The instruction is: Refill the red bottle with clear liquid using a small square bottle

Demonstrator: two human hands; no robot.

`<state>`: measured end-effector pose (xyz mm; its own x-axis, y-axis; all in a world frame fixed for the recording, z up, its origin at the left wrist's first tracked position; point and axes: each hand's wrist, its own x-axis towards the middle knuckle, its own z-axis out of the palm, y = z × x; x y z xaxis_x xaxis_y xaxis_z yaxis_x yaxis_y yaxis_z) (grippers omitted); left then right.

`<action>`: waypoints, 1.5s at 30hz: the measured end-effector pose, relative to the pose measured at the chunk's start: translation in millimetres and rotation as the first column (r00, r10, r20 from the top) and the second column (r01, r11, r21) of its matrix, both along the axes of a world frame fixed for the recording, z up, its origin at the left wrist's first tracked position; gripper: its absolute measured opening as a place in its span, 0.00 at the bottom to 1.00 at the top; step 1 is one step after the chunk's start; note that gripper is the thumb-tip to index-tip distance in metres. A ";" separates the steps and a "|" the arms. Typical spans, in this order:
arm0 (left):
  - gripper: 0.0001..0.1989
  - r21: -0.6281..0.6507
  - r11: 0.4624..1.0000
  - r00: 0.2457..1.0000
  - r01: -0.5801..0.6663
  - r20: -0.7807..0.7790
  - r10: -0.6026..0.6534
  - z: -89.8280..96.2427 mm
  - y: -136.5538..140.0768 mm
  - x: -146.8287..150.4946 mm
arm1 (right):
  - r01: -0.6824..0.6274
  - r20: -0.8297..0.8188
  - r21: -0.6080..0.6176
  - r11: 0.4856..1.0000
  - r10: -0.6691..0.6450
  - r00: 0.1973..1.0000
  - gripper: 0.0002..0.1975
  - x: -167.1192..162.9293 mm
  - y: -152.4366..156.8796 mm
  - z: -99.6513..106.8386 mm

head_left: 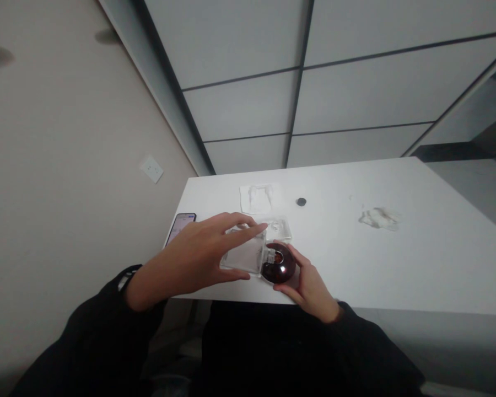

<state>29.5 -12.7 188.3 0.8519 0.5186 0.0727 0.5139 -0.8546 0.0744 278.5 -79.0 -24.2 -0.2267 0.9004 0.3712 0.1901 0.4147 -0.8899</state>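
Note:
My left hand is closed around a clear, square-sided bottle, fingers over its top and thumb below. The bottle lies tipped on its side, its neck pointing right at the opening of a dark red-brown, glossy round bottle. My right hand grips this round bottle from its right side. Neck and opening meet or overlap; whether they touch, I cannot tell. Any liquid passing between them is too small to make out. Just beyond the hands lies a clear, shallow tray-like piece, partly hidden by my left fingers.
A white folded tissue lies behind the hands on the white table. A small dark round cap is to its right, and a crumpled, stained tissue farther right. A phone lies by the left edge.

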 end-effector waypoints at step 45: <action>0.28 -0.016 1.000 0.999 -0.007 0.044 0.008 13.6 -1.8 6.7 | 0.020 0.030 0.011 1.000 -0.020 0.999 0.45 0.0 -0.5 4.0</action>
